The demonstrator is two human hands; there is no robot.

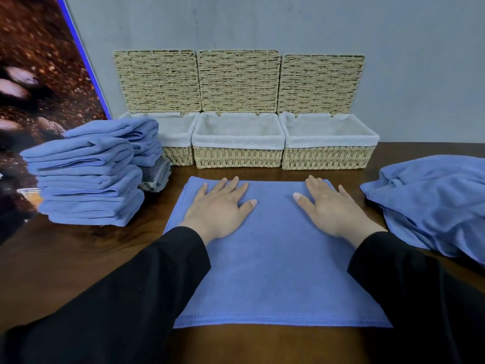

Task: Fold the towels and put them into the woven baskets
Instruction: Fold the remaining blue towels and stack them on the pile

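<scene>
Flat-fingered, both hands (273, 206) press the spread towel (278, 271), gripping nothing; folded stack (86, 179) left, crumpled pile (433, 200) right, open baskets (237, 156) behind.

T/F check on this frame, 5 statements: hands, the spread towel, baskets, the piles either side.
1. Both hands lie flat on the spread blue towel. True: left hand and right hand rest with straight fingers.
2. The middle basket already holds a folded towel. False: only its white liner shows inside.
3. All three basket lids are shut. False: the lids stand open against the wall.
4. A stack of folded towels sits to the left.
True.
5. The pile on the right is neatly folded. False: it is a crumpled heap.
</scene>
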